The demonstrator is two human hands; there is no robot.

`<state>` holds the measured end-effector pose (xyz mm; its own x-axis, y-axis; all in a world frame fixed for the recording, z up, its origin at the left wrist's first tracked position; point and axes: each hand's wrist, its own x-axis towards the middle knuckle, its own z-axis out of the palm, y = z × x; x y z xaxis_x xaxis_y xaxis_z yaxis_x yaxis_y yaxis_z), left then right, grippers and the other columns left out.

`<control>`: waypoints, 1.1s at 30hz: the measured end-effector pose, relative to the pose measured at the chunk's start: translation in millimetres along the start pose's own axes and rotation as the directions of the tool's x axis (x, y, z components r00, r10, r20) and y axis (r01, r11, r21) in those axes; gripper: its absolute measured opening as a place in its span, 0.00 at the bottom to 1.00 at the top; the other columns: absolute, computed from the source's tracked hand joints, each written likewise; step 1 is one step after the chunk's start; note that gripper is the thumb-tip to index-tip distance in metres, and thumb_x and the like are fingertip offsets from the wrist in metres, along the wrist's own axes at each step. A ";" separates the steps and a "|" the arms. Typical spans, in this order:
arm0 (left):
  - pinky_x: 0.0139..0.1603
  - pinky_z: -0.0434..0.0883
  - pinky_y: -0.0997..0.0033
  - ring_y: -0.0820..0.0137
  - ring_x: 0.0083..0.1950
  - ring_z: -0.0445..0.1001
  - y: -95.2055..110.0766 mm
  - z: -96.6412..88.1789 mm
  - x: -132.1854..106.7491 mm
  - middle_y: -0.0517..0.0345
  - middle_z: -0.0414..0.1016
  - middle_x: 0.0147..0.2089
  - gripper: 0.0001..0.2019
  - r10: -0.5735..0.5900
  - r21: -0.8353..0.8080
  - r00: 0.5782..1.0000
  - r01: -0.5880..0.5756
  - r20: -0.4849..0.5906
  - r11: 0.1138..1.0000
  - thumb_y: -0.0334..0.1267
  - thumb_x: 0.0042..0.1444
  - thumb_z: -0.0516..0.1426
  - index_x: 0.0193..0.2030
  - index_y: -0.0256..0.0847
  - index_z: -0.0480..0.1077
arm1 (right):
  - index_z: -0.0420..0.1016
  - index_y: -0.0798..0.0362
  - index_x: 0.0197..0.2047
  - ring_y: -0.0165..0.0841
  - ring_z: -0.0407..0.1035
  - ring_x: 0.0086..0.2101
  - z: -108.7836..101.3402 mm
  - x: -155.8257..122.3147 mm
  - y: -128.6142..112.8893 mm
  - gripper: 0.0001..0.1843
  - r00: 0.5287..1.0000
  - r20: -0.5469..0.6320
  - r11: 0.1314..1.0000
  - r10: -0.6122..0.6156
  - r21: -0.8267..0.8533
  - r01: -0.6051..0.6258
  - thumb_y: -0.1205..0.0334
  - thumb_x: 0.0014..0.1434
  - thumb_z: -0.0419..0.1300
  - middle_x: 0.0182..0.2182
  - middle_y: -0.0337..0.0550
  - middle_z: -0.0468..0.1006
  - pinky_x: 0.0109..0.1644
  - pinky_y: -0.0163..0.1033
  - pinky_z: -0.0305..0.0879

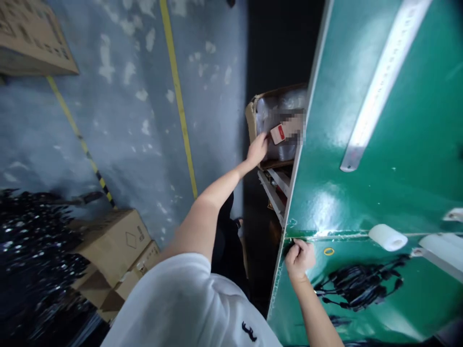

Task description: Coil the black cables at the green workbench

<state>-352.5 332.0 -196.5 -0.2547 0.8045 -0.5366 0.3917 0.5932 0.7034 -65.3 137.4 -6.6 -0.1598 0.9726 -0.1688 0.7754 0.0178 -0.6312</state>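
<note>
My left hand (257, 150) reaches out and down to an open cardboard box (253, 113) beside the green table (398, 159). Its fingers are closed on a small white and red card or packet (278, 133) at the box's mouth. The box holds clear plastic bags; part of its contents is blurred. My right hand (299, 258) rests at the table's near edge with its fingers curled together in a pinch on something dark that I cannot make out. A bundle of black cables (356, 286) lies on the table just right of that hand.
A white roll (388, 237) and a small yellow ring (329, 251) lie on the table, which reflects a long strip light. Stacked cardboard boxes (115, 255) stand on the grey floor at left, with a black shiny heap (32, 260) beside them. Yellow lines (179, 101) cross the floor.
</note>
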 end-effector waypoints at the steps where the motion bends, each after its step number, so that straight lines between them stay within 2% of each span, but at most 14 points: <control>1: 0.68 0.62 0.56 0.60 0.63 0.70 -6.9 -14.4 -30.2 0.45 0.74 0.59 0.15 -0.089 0.051 0.996 0.089 -0.003 0.995 0.35 0.66 0.50 0.55 0.37 0.72 | 0.69 0.53 0.38 0.29 0.66 0.26 3.6 1.8 -2.0 0.08 1.000 0.011 1.000 0.021 0.004 -0.021 0.70 0.62 0.50 0.26 0.39 0.72 0.31 0.34 0.59; 3: 0.65 0.66 0.61 0.65 0.58 0.74 -20.1 -38.8 -88.7 0.51 0.78 0.53 0.14 -0.348 0.129 0.937 0.341 0.032 0.931 0.37 0.66 0.50 0.52 0.41 0.73 | 0.70 0.53 0.37 0.30 0.66 0.26 12.0 7.2 -6.1 0.11 0.996 0.040 0.997 0.075 0.018 -0.076 0.67 0.64 0.47 0.26 0.40 0.72 0.31 0.35 0.59; 4: 0.62 0.68 0.61 0.65 0.53 0.76 -26.0 -48.6 -115.9 0.51 0.79 0.49 0.13 -0.393 0.163 0.918 0.380 0.057 0.910 0.37 0.65 0.50 0.50 0.40 0.73 | 0.71 0.53 0.37 0.30 0.67 0.27 16.8 11.0 -8.3 0.12 0.993 0.060 0.994 0.103 0.029 -0.105 0.66 0.64 0.46 0.26 0.41 0.73 0.32 0.35 0.59; 9: 0.51 0.73 0.64 0.66 0.38 0.79 -41.8 -83.5 -227.2 0.57 0.80 0.32 0.06 -0.499 0.346 0.831 0.406 0.247 0.846 0.34 0.58 0.56 0.36 0.41 0.75 | 0.75 0.53 0.39 0.33 0.68 0.34 39.4 31.9 -31.5 0.15 0.949 0.186 0.956 0.255 0.096 -0.276 0.64 0.64 0.46 0.31 0.46 0.74 0.37 0.36 0.59; 12: 0.51 0.74 0.64 0.67 0.38 0.79 -37.6 -99.8 -251.9 0.57 0.80 0.34 0.06 -0.505 0.440 0.786 0.335 0.357 0.833 0.33 0.57 0.56 0.38 0.41 0.75 | 0.75 0.54 0.43 0.35 0.68 0.39 46.8 44.1 -60.6 0.15 0.921 0.191 0.917 0.339 0.153 -0.369 0.65 0.66 0.46 0.37 0.48 0.75 0.43 0.36 0.59; 15: 0.55 0.73 0.61 0.66 0.43 0.80 -23.5 -93.6 -200.0 0.54 0.81 0.40 0.09 -0.376 0.458 0.786 0.134 0.491 0.879 0.34 0.58 0.53 0.42 0.41 0.74 | 0.74 0.53 0.46 0.32 0.68 0.44 46.7 71.9 -87.8 0.15 0.908 0.052 0.890 0.415 0.185 -0.417 0.65 0.68 0.46 0.42 0.45 0.76 0.49 0.34 0.60; 17: 0.59 0.71 0.60 0.64 0.49 0.78 -0.3 -64.8 -128.8 0.52 0.81 0.46 0.11 -0.218 0.406 0.779 -0.050 0.587 0.913 0.36 0.59 0.52 0.45 0.42 0.73 | 0.74 0.51 0.47 0.30 0.69 0.45 44.8 99.3 -96.2 0.14 0.913 -0.064 0.904 0.402 0.186 -0.385 0.65 0.68 0.48 0.43 0.42 0.77 0.50 0.32 0.61; 20: 0.60 0.70 0.59 0.62 0.55 0.76 50.0 -10.9 -31.3 0.50 0.79 0.51 0.12 -0.016 0.298 0.725 -0.263 0.689 0.917 0.39 0.60 0.52 0.47 0.42 0.72 | 0.75 0.50 0.49 0.29 0.70 0.44 49.9 128.9 -99.0 0.13 0.928 -0.127 0.931 0.351 0.152 -0.331 0.65 0.67 0.51 0.43 0.41 0.77 0.48 0.32 0.62; 23: 0.56 0.73 0.61 0.63 0.53 0.78 81.9 7.6 19.0 0.47 0.79 0.50 0.16 0.023 0.283 0.666 -0.348 0.746 0.894 0.41 0.61 0.50 0.51 0.39 0.70 | 0.77 0.50 0.47 0.30 0.71 0.41 67.5 122.8 -101.7 0.11 0.861 -0.166 0.873 0.481 0.180 -0.453 0.65 0.65 0.54 0.41 0.40 0.78 0.45 0.32 0.63; 25: 0.54 0.75 0.63 0.65 0.51 0.79 91.2 1.3 34.2 0.44 0.79 0.49 0.18 -0.011 0.319 0.620 -0.389 0.784 0.864 0.45 0.62 0.49 0.53 0.38 0.69 | 0.78 0.50 0.44 0.30 0.71 0.40 80.8 99.7 -104.4 0.11 0.733 -0.207 0.759 0.648 0.258 -0.597 0.68 0.62 0.55 0.41 0.40 0.79 0.45 0.32 0.63; 26: 0.54 0.75 0.63 0.65 0.51 0.80 95.1 -3.5 39.3 0.44 0.80 0.49 0.19 -0.034 0.338 0.588 -0.415 0.808 0.845 0.47 0.62 0.49 0.53 0.38 0.69 | 0.78 0.51 0.43 0.30 0.71 0.41 87.1 84.1 -105.9 0.12 0.640 -0.219 0.674 0.737 0.305 -0.672 0.69 0.62 0.55 0.41 0.41 0.79 0.46 0.33 0.63; 29: 0.53 0.75 0.64 0.65 0.52 0.80 111.4 -11.1 51.9 0.43 0.79 0.51 0.21 -0.114 0.355 0.444 -0.511 0.889 0.783 0.50 0.63 0.49 0.54 0.38 0.70 | 0.77 0.55 0.46 0.34 0.70 0.46 105.8 30.8 -112.7 0.15 0.223 -0.235 0.307 0.946 0.438 -0.845 0.69 0.64 0.50 0.45 0.48 0.79 0.52 0.36 0.62; 31: 0.54 0.75 0.64 0.65 0.52 0.80 126.6 -7.0 59.9 0.43 0.79 0.52 0.21 -0.162 0.337 0.336 -0.571 0.928 0.749 0.50 0.62 0.51 0.53 0.38 0.71 | 0.74 0.60 0.49 0.38 0.68 0.49 118.3 0.6 -117.6 0.18 -0.086 -0.217 0.035 0.972 0.500 -0.865 0.69 0.66 0.45 0.49 0.55 0.76 0.54 0.40 0.60; 33: 0.54 0.75 0.62 0.63 0.51 0.80 143.6 1.7 68.7 0.43 0.80 0.51 0.19 -0.199 0.315 0.251 -0.619 0.947 0.720 0.48 0.61 0.54 0.51 0.38 0.72 | 0.72 0.63 0.51 0.41 0.67 0.49 131.2 -14.9 -118.3 0.19 -0.315 -0.170 -0.180 0.934 0.538 -0.823 0.67 0.67 0.44 0.50 0.61 0.74 0.52 0.42 0.59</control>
<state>-312.2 472.4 -133.1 0.6956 0.0542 -0.7164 0.7181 -0.0808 0.6912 -234.8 90.4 -28.7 0.8784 -0.2503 -0.4071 -0.3366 -0.9288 -0.1551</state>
